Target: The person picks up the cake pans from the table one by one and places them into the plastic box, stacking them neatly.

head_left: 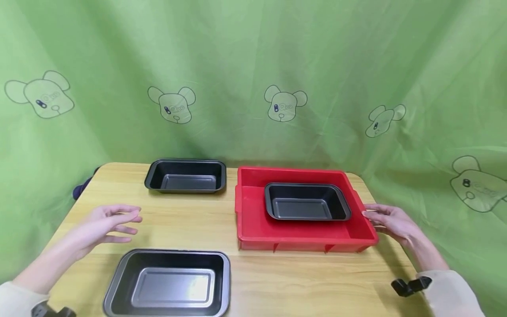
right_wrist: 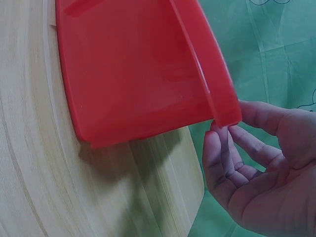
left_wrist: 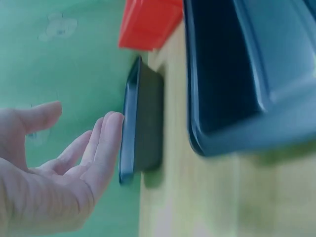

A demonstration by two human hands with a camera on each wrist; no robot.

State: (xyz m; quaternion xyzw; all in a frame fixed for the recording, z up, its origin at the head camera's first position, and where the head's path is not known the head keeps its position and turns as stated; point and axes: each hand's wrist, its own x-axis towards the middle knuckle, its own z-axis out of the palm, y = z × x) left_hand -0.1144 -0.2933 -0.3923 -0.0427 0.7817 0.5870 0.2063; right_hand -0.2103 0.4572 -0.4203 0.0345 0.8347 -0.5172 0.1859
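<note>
My right hand (head_left: 394,222) is at the right side of a shallow red plastic tray (head_left: 253,229), pinching its rim; in the right wrist view the thumb lies against the outside of the red wall (right_wrist: 148,74) with fingers curled below the edge. Inside the tray sits a black loaf pan (head_left: 306,207). My left hand (head_left: 104,226) hovers over the left part of the table, fingers loosely extended and holding nothing. It is between a near loaf pan (head_left: 172,286) with a shiny base and a far loaf pan (head_left: 186,178) at the back edge.
The pans and tray rest on a light wooden table (head_left: 301,281) with rounded back corners. Behind it and along both sides hangs a green curtain (head_left: 237,53) with mouse-like drawings. A dark object (head_left: 81,188) shows by the table's left edge.
</note>
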